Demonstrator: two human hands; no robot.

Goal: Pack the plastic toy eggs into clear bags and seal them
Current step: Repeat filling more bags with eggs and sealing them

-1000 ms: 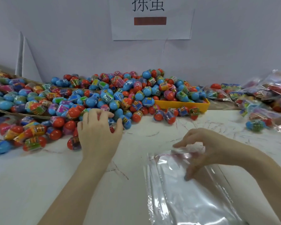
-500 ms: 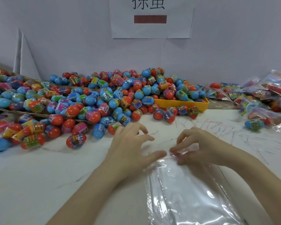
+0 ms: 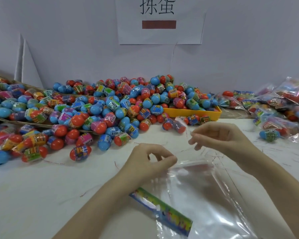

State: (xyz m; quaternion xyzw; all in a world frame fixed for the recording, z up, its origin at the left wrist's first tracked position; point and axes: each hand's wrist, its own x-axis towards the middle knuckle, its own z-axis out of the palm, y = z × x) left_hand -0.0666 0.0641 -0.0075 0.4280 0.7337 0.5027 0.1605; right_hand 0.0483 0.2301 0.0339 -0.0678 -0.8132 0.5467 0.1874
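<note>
Both hands now pinching clear bag (image 3: 205, 187) mouth, right hand (image 3: 219, 137) lifted higher, left hand (image 3: 150, 161) off the eggs (image 3: 100, 107), printed card (image 3: 162, 211) now visible near tabletop (image 3: 41, 195) front edge

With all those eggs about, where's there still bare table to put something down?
Bare white table lies left of the left forearm, in front of the loose eggs. A smaller patch lies right of the right hand, before the packed bags. The back, around the yellow tray, is crowded.
</note>
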